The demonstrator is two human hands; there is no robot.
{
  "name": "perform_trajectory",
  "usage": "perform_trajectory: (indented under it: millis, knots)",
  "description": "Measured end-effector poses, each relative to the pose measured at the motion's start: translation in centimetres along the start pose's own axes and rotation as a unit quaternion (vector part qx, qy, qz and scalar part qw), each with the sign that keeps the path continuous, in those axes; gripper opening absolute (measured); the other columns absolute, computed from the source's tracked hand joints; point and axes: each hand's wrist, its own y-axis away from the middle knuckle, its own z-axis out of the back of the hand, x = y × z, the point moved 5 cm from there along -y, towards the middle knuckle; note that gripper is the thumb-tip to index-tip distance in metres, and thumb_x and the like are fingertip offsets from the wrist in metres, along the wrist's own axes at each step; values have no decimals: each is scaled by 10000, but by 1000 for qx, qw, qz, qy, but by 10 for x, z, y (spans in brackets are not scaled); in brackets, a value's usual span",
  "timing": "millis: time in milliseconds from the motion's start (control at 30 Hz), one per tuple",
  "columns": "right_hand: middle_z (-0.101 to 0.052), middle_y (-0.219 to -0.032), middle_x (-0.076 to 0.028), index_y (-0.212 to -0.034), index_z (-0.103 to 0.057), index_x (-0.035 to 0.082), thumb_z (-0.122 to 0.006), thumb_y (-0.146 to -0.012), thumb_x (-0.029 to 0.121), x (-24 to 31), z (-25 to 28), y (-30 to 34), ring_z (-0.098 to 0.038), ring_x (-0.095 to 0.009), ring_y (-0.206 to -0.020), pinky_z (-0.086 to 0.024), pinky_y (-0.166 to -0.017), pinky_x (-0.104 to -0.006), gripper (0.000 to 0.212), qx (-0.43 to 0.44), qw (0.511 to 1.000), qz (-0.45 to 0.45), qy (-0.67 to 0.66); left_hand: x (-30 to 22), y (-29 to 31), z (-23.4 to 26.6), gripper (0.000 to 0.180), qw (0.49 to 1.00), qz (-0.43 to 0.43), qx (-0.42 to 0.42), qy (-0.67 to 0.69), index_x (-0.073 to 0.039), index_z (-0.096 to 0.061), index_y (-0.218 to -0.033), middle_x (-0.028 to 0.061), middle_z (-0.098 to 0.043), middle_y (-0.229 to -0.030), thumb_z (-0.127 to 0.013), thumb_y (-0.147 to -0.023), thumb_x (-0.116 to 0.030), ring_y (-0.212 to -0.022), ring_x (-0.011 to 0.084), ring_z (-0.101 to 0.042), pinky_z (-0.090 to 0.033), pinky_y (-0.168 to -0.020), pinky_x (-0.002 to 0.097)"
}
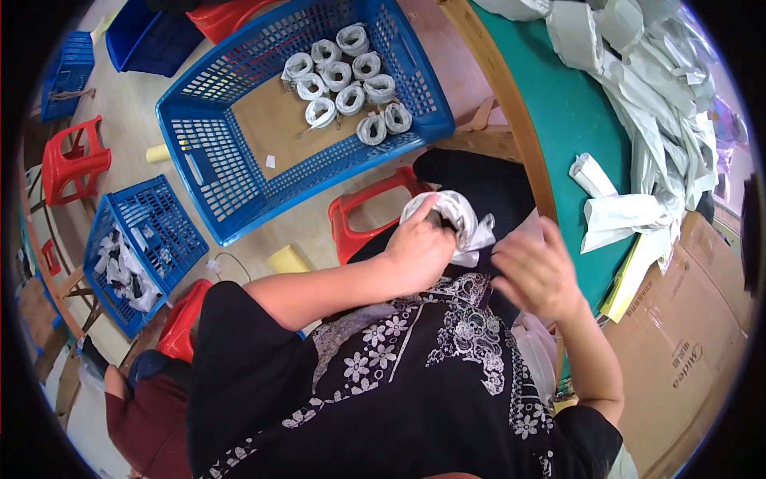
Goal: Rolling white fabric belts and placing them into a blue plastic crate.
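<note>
My left hand [423, 249] grips a roll of white strip material [455, 209] above my lap. Its index finger stretches over the roll's rim, while the other fingers curl into the dark hollow middle. A loose end of the strip hangs from the roll's right side. To the right, close to the table edge, my right hand [536, 270] is raised with its fingers apart and slightly blurred. A small pale slip [530, 226] shows behind those fingers; whether they touch it, I cannot tell.
A large blue crate [299, 188] ahead holds several similar white rolls [336, 76]. Long white strips [622, 88] pile on the green table [533, 60] at right, above a cardboard box [678, 343]. A red stool [363, 209] stands before me. Someone in a maroon top [152, 423] is lower left.
</note>
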Motion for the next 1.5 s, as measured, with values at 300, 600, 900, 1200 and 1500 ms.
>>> perform_trajectory:
  millis: [300, 600, 900, 1200, 1500]
  knots:
    - [-594, -1029, -97, -966, -613, 43, -669, -725, 133, -97, 43, -103, -537, -299, -998, -381, -929, -402, 264, -165, 972, -144, 84, 88, 17, 29, 430, 862, 206, -6, 462, -23, -582, -1034, 87, -615, -996, -717, -643, -136, -929, 223, -594, -422, -899, 340]
    - [-344, -1328, -182, -1286, -392, 72, -682, -728, 195, -143, -4, -134, -342, -353, -1221, -283, -1009, -410, 641, -74, 974, -182, 108, 402, 58, -106, 476, 808, 523, -11, 270, -48, -636, -1019, 123, -636, -1009, -718, -638, -320, -937, 208, -607, -379, -916, 378]
    - [-280, -1348, -254, -1309, -279, -4, -555, -813, 218, -158, -12, -126, -281, -406, -1248, -206, -1029, -481, 610, -26, 966, -211, 150, 460, 0, -289, 270, 857, 509, 47, -62, -88, -665, -760, 90, -653, -701, -424, -812, -198, -698, 196, -639, -82, -1098, 401]
    - [-161, -1389, -269, -1342, -174, -2, -520, -828, 127, -165, -14, -99, -213, -414, -1278, -178, -1039, -505, 633, -48, 962, -244, 116, 461, -12, -286, 453, 914, 378, 142, 21, -29, -587, -1054, 110, -613, -1059, -510, -764, -368, -1105, 242, -510, -129, -1078, 453]
    - [-158, -1383, -269, -1345, -150, -18, -523, -808, 90, -158, -11, -87, -233, -408, -1268, -199, -1037, -496, 663, -59, 956, -266, 107, 463, -100, -288, 593, 859, 501, 99, 16, -23, -572, -1093, 122, -610, -1061, -513, -773, -519, -1003, 291, -575, -351, -939, 402]
